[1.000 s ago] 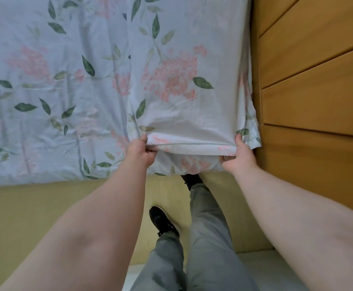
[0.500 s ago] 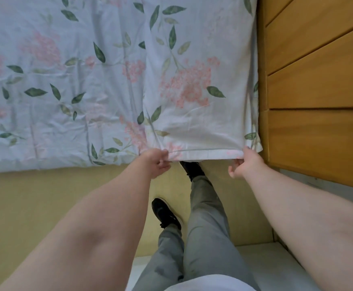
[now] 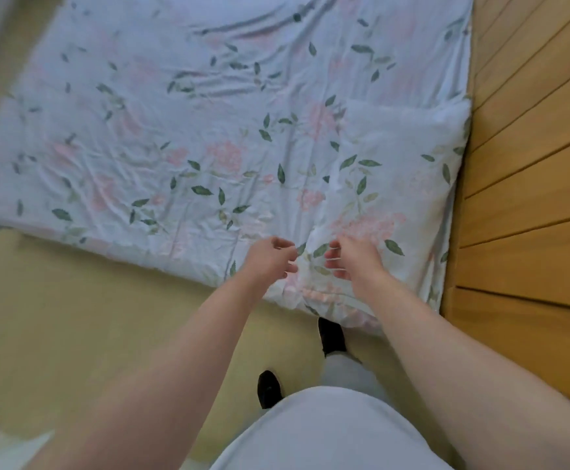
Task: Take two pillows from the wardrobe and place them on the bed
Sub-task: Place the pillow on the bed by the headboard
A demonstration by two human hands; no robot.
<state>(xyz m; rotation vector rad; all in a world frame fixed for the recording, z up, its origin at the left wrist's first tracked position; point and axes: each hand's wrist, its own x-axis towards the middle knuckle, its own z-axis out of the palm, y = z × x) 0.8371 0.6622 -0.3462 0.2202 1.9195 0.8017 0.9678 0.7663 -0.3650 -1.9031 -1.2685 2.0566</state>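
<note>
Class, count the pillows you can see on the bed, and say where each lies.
1. One floral pillow lies at the bed's right end, beside the wooden headboard. A second may be hidden.

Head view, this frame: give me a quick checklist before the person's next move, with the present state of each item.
1. Left hand free: ok, fingers loosely curled, holding nothing.
2. Right hand free: ok, open, no grip on anything.
3. Pillow on the bed: ok, a floral pillow lies by the wooden panel.
4. Second pillow placed: cannot tell, only one is distinguishable.
5. Wardrobe in view: not ok, not visible.
6. Footing: ok, both shoes on the floor beside the bed.
</note>
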